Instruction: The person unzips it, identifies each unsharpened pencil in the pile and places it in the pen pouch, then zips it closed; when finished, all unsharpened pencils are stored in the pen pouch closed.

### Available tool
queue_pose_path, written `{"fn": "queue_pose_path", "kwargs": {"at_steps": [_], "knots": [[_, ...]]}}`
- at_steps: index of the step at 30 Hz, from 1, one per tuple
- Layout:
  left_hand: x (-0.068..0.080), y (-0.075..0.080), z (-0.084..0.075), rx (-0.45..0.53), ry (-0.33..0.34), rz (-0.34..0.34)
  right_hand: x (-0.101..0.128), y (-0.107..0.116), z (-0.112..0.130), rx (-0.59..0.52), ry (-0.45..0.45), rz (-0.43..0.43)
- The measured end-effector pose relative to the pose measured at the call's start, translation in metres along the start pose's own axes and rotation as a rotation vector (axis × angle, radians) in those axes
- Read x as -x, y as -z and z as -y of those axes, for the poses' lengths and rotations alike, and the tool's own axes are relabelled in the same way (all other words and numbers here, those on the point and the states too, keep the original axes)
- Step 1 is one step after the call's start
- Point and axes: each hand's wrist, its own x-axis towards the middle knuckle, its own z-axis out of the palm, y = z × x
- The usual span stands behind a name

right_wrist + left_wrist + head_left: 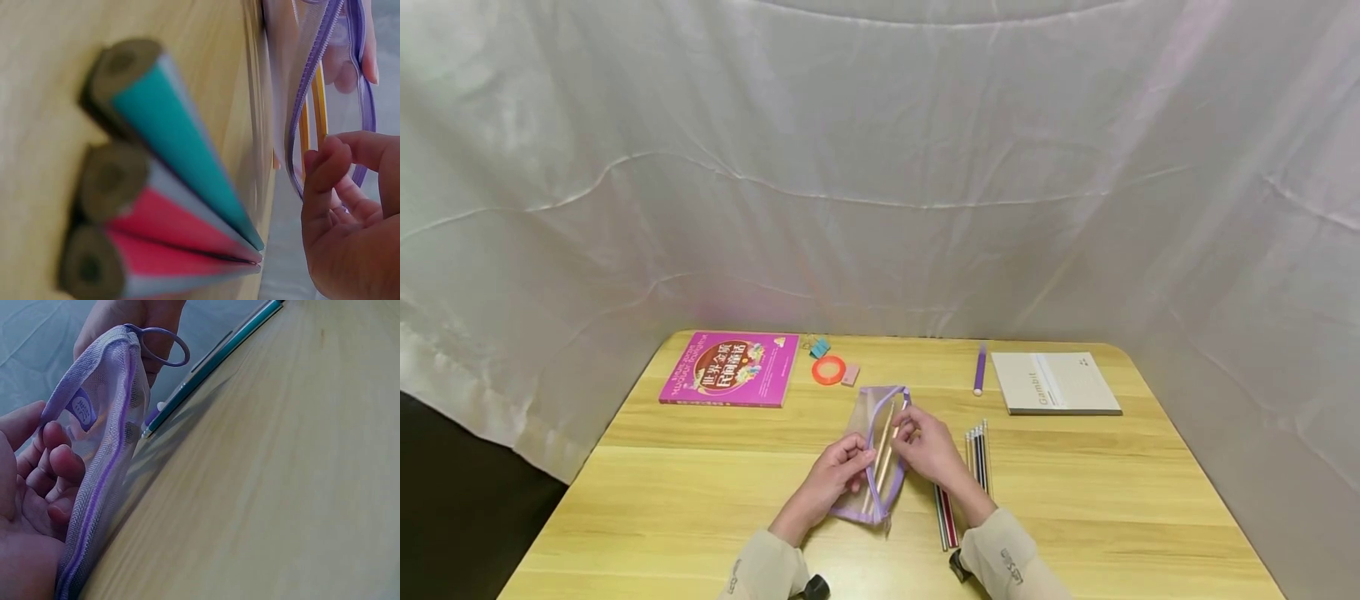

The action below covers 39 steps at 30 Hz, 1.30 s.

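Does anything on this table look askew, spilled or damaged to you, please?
Nothing stands out. Both hands hold open the purple mesh pencil pouch with pencils inside; loose pencils lie tidily beside it, and the pink book and notebook lie flat.

Likely a staged recording booth – white sheeting (880, 167) curtains off a wooden desk (700, 492) laid with stationery: a pink book (730, 380), a notebook (1054, 382), pencils (977, 446).
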Motion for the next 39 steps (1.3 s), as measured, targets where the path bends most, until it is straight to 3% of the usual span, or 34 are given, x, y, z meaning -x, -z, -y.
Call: {"fn": "queue_pose_path", "kwargs": {"at_steps": [17,24,29,39], "knots": [[0.003,0.0,0.002,0.008,-0.009,0.017,0.003,0.012,-0.002,0.029,0.045,0.134],[0.002,0.0,0.001,0.005,-0.002,-0.004,0.01,0.048,-0.008,-0.072,-0.097,0.025],[0.003,0.002,0.001,-0.001,-0.005,-0.011,0.018,0.062,-0.018,-0.009,-0.173,-0.006],[0.002,0.001,0.001,0.001,-0.022,0.005,0.018,0.054,-0.032,0.164,-0.13,0.046]]}}
